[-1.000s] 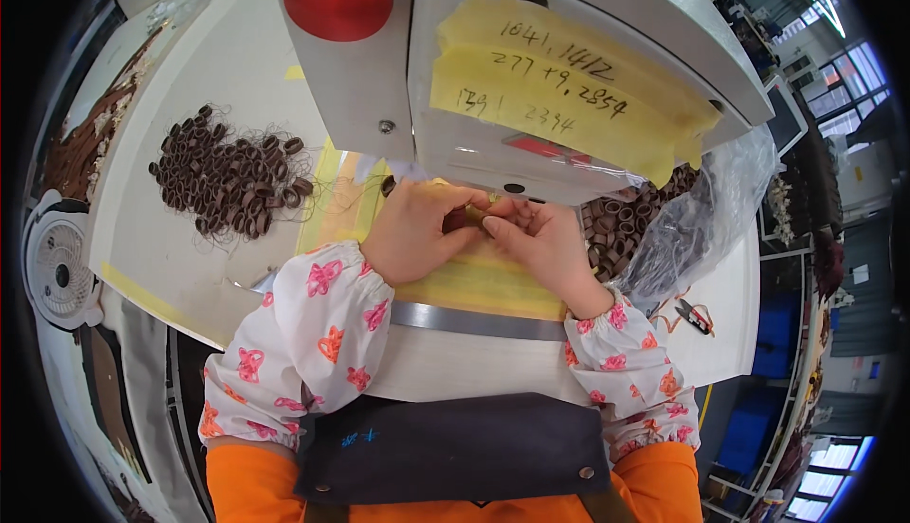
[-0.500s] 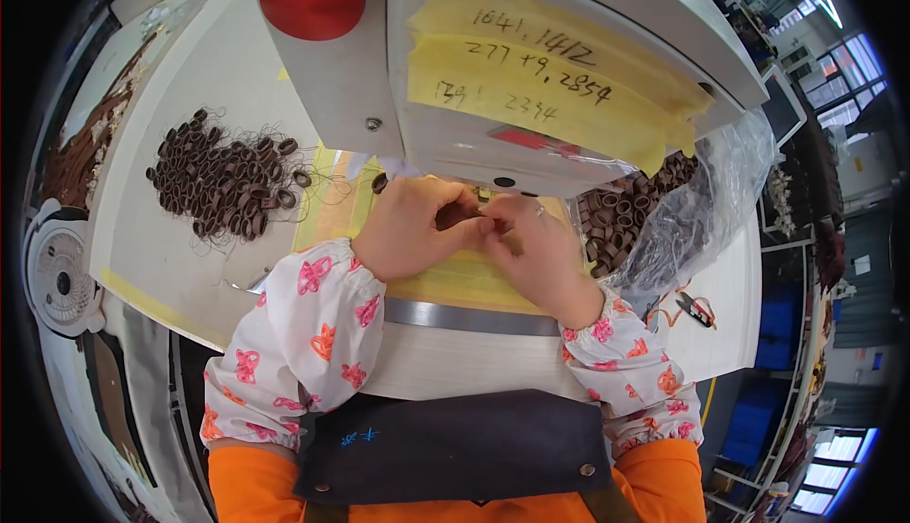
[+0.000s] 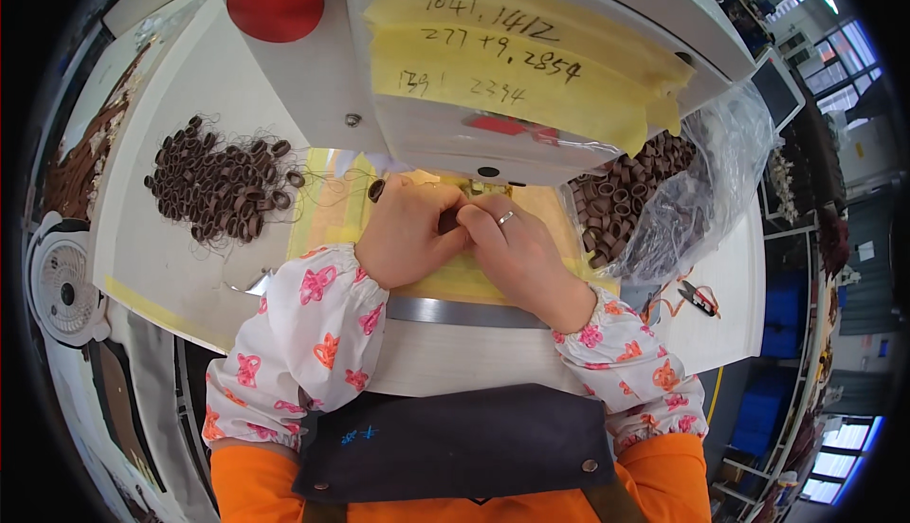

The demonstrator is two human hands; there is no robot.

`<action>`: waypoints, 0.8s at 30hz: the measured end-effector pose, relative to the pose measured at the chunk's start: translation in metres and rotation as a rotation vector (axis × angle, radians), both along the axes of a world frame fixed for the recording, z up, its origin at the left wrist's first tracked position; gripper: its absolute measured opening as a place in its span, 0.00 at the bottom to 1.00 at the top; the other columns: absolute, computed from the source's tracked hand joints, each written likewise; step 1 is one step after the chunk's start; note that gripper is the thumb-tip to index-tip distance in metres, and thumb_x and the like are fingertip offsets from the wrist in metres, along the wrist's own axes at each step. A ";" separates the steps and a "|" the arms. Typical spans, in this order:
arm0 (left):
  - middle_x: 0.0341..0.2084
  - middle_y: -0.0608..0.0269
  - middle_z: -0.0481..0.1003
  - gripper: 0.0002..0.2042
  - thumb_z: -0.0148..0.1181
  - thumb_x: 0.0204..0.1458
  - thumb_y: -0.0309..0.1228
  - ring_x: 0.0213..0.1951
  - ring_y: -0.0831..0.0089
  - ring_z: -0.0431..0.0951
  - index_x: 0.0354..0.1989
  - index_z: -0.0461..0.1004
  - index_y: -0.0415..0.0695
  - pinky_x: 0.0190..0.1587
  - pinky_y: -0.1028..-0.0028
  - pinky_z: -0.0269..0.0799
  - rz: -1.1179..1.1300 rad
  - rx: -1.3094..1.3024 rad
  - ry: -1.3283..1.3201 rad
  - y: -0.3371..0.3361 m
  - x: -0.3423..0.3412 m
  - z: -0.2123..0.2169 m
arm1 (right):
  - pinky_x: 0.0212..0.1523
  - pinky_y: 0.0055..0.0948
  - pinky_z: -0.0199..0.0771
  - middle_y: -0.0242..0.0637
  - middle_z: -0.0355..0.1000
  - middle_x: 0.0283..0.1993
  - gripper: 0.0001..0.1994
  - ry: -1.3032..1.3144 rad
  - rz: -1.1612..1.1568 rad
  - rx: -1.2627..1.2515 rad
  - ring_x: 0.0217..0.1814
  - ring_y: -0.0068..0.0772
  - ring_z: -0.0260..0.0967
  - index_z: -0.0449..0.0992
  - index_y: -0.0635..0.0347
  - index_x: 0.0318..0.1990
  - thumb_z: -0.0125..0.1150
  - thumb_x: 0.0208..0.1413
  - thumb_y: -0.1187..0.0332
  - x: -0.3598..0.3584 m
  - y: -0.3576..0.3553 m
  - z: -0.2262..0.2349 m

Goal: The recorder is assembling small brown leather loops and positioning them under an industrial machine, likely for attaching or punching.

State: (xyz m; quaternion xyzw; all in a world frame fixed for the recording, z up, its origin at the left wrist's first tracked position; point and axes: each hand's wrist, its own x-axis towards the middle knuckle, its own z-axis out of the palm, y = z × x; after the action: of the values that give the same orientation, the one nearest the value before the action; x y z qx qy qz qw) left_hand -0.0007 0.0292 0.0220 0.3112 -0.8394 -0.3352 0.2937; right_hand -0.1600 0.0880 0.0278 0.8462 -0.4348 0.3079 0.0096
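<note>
My left hand (image 3: 406, 235) and my right hand (image 3: 523, 256) meet fingertip to fingertip below the head of a sewing machine (image 3: 327, 78). Both are closed in a pinch. A small dark bit shows between them, but the fingers hide what it is. A ring sits on a finger of the right hand. Just beyond the left hand lies a single brown fabric loop (image 3: 376, 189), on the yellow-taped work plate (image 3: 327, 225). Thin threads trail from this loop toward a pile of brown loops (image 3: 213, 182) on the left.
At the right, more brown loops (image 3: 621, 196) fill a clear plastic bag (image 3: 706, 177). Thread snips (image 3: 699, 298) with an orange cord lie near the right table edge. A metal tool (image 3: 254, 283) rests by the left sleeve. A white fan (image 3: 66, 286) stands off the table's left side.
My right hand has turned and shifted slightly left, so its back and ring show more. The fingertips stay together. The whole view has shifted slightly.
</note>
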 end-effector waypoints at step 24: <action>0.16 0.60 0.72 0.11 0.60 0.47 0.32 0.19 0.78 0.67 0.34 0.77 0.36 0.25 0.77 0.64 0.138 0.179 -0.023 -0.009 0.000 0.000 | 0.26 0.23 0.70 0.42 0.73 0.24 0.09 -0.588 -0.287 0.451 0.23 0.31 0.71 0.76 0.69 0.33 0.65 0.42 0.76 -0.012 -0.011 0.004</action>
State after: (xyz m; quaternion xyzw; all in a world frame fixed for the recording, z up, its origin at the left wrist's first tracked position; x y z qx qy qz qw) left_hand -0.0004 0.0205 0.0221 0.3973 -0.7858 -0.3843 0.2774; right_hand -0.1716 0.0767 0.0316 0.6337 -0.5893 0.4295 -0.2583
